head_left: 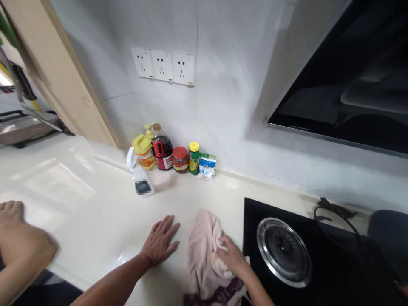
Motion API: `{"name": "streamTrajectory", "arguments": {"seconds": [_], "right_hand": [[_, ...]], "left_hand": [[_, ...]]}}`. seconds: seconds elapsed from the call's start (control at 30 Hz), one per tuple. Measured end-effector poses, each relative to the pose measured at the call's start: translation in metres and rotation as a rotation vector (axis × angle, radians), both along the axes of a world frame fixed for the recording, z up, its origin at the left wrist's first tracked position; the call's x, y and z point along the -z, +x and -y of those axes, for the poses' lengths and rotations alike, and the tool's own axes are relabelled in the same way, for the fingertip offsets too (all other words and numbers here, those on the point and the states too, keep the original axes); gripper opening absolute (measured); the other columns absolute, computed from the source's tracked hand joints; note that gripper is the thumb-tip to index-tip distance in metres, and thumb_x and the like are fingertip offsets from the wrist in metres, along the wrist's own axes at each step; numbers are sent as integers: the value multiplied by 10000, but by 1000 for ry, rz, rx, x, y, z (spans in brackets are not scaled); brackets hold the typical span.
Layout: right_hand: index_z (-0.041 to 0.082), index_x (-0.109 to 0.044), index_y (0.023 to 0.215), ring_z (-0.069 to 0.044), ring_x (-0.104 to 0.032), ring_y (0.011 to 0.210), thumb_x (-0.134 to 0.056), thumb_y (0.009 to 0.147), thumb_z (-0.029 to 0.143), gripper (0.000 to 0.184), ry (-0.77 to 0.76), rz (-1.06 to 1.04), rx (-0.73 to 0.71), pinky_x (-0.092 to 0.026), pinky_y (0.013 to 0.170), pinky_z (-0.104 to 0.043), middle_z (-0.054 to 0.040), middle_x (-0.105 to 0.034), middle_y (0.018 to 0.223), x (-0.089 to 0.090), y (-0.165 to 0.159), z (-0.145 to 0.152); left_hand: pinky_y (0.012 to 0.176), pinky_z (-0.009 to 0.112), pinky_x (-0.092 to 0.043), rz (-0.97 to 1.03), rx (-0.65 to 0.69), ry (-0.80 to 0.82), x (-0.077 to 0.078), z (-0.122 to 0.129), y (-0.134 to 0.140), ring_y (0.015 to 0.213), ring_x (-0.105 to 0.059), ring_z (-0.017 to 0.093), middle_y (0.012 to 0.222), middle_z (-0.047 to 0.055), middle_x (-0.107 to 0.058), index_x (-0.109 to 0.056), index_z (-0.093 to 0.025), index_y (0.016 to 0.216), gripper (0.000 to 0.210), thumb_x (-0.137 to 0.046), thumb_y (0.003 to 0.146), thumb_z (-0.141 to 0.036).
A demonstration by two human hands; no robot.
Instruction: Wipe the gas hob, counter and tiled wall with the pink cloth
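My left hand [160, 243] lies flat on the white countertop [105, 221], fingers spread, holding nothing. To its right, my right hand [234, 257] grips the upper side of a pinkish cloth [204, 250] with a dark purple patterned lower end. The cloth is bunched on the counter just left of the black stove [255, 229]. Behind my left hand stands a white spray bottle [143, 182] with its label blurred out.
Along the wall stand a yellow jug [143, 146], a dark sauce bottle [162, 148], a red-lidded jar [180, 160], a green container [194, 159] and a white-blue packet [207, 168]. Another person's arm [25, 242] rests at left. A range hood [350, 85] overhangs the right.
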State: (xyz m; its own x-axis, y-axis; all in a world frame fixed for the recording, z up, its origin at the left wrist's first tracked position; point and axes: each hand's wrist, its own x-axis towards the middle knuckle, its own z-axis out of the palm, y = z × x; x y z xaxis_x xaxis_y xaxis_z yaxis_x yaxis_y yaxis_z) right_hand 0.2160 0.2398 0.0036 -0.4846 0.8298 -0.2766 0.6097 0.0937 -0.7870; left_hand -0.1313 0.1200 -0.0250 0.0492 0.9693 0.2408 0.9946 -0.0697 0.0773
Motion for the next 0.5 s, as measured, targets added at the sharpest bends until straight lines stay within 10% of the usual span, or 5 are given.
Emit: {"name": "streamTrajectory", "arguments": {"seconds": [0.3, 0.5], "right_hand": [[250, -458, 792, -180, -545, 746, -559, 872, 410, 205, -30, -171, 9, -473, 743, -307, 9, -525, 811, -31, 5, 29], [252, -567, 1141, -159, -581, 778, -599, 828, 337, 325, -123, -244, 160, -495, 794, -291, 15, -596, 955, -25, -6, 43]], "left_hand": [[1181, 486, -349, -8, -3, -8, -6, 1, 1, 1502, -409, 319, 1630, 124, -486, -566, -309, 1502, 582, -530, 984, -571], [1162, 493, -386, -1, 9, 2, -10, 3, 0, 1495, -430, 313, 1621, 137, -492, -586, -298, 1479, 510, -521, 1011, -491]]}}
